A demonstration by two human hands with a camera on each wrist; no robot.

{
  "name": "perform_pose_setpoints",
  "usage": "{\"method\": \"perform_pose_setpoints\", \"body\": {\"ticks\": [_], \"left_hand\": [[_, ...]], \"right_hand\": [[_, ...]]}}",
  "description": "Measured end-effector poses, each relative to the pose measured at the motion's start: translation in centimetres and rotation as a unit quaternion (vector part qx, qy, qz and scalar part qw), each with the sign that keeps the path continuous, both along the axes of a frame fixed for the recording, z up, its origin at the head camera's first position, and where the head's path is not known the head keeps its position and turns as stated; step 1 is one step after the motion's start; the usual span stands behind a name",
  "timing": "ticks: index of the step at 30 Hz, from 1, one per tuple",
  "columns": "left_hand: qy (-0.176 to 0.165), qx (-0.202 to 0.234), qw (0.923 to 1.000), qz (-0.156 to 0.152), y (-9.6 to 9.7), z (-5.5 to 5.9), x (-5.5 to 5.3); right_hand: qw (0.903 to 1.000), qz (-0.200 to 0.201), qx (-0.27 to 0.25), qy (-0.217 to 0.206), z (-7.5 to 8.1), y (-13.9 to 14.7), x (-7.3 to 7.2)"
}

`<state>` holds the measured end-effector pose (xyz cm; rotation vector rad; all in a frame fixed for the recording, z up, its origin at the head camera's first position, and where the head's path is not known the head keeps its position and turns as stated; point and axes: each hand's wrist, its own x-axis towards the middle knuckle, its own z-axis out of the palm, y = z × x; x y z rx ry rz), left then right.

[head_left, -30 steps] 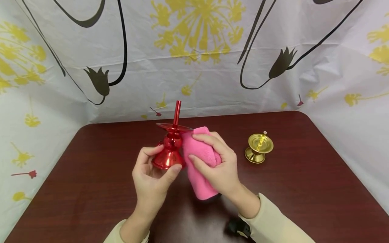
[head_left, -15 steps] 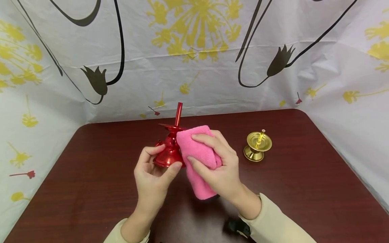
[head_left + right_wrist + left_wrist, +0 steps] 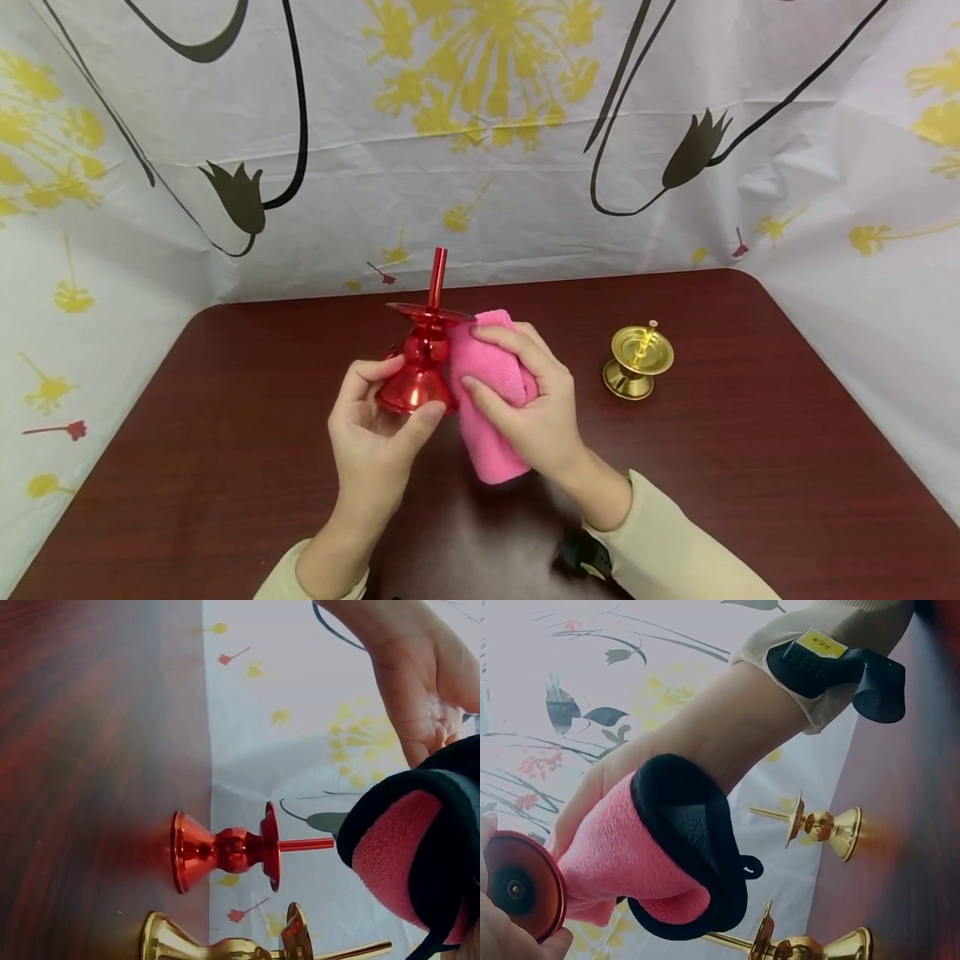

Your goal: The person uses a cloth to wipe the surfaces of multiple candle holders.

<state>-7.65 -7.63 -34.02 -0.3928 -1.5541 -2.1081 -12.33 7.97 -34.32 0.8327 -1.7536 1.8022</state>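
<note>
My left hand (image 3: 371, 433) grips a shiny red candlestick (image 3: 420, 383) by its flared base, thumb at the front rim. The candlestick is raised, its thin tube pointing up and its dish slightly tilted. In the left wrist view its round underside (image 3: 544, 889) faces the camera. My right hand (image 3: 536, 400) holds a folded pink cloth (image 3: 491, 425), whose left edge lies right at the candlestick's side, below the dish. The cloth has a black border (image 3: 686, 787) and a small loop, seen in the left wrist view. The right fingers are partly hidden behind it.
A gold candlestick (image 3: 633, 367) stands upright on the dark brown table (image 3: 750, 467) to the right. The left wrist view shows two gold candlesticks. A red candlestick (image 3: 232, 851) and a gold one (image 3: 240, 949) stand on the table in the right wrist view. A patterned white curtain (image 3: 540, 225) hangs behind.
The cloth moved left over the candlestick's side and dish edge, then drew back right, uncovering them again. My left hand has kept its grip, with the candlestick tilting only slightly.
</note>
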Motion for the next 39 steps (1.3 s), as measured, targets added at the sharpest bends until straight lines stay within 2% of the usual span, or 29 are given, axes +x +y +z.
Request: {"method": "perform_pose_setpoints", "body": {"ticks": [5,10,15,21,27,34,39], "left_hand": [[0.004,0.012,0.9999,0.012,-0.4,0.1,-0.3],[0.009,0.019,0.9998,0.006,-1.0,0.4,-0.4],[0.005,-0.020,0.9998,0.003,-1.2,0.6,-0.3],[0.004,-0.052,0.9986,0.010,-1.2,0.5,-0.5],[-0.008,-0.073,0.9972,-0.014,-1.6,0.3,-0.8],[-0.024,-0.118,0.9922,-0.034,-2.1,0.6,-0.8],[-0.008,-0.150,0.9884,-0.023,-2.3,0.8,-0.6]], "right_hand": [[0.9983,0.032,0.043,0.024,0.2,0.4,0.0],[0.9887,0.086,0.110,0.053,1.0,1.4,-0.2],[0.9788,0.098,0.147,0.104,1.6,2.3,-0.4],[0.9633,0.081,0.182,0.181,2.4,2.7,-0.1],[0.9463,0.051,0.195,0.253,3.2,2.5,0.2],[0.9350,0.027,0.220,0.277,3.8,2.6,0.6],[0.9193,0.001,0.300,0.255,4.4,3.2,1.7]]}}
